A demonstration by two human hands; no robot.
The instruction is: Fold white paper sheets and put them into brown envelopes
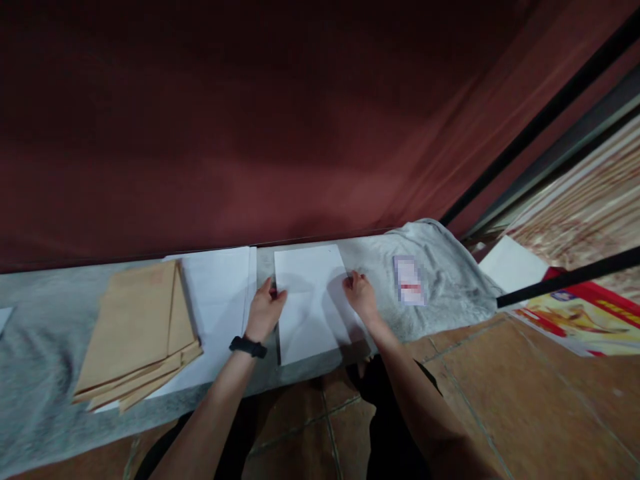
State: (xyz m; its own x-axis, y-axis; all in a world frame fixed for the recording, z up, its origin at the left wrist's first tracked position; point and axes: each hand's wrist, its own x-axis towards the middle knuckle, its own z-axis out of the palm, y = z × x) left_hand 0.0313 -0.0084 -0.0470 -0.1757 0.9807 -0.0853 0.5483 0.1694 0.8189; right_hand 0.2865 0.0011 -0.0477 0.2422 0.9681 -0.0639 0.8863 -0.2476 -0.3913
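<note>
A white sheet of paper (310,320) lies in front of me on a grey cloth, with a faint crease line across it. My left hand (266,308), a black band on its wrist, is at the sheet's left edge, thumb over the paper and fingers curled. At the opposite edge, my right hand (360,293) has its thumb and fingers bent together on the paper's side. Left of my left hand is a stack of larger white paper (220,300). Several brown paper envelopes (133,313) lie fanned out, partly covering that stack.
The grey cloth (45,360) covers a long, narrow surface against a dark red panel (250,187). A small blurred card or packet (410,280) lies to the right. Black bars (560,280), a red and yellow printed box (585,320) and floor tiles (475,373) are beyond.
</note>
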